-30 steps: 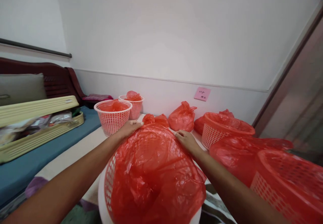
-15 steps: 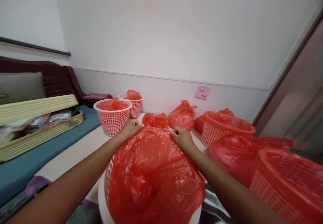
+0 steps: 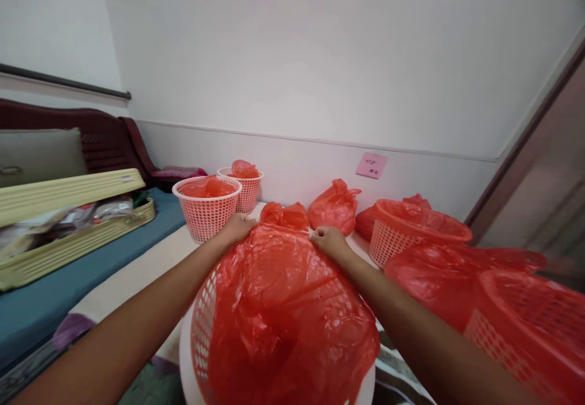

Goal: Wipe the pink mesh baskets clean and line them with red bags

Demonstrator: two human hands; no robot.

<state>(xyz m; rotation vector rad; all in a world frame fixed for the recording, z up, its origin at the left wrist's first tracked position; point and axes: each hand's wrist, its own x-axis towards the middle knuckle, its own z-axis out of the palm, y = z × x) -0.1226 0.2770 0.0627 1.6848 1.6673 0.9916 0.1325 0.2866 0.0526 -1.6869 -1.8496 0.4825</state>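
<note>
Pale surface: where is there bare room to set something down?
A bare strip lies between the blue bedding and the left arm. It is crowded right of the held bag, with red baskets and bags close together, and toward the wall, with white baskets and more bags.

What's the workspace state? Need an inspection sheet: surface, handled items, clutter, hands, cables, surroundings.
Surface: cream top, with a blue surface on the left.
Handled items: red bag in the mouth of the near white basket.
Clutter: front white basket and rear white basket with red plastic inside; knotted-looking bag by the wall; two red-rimmed baskets at right; open, filled yellow case.
Hands: left hand and right hand both pinch the red bag's far edge.
Cables: nothing seen.
Surroundings: white wall, pink note, dark headboard, grey cushion.
</note>
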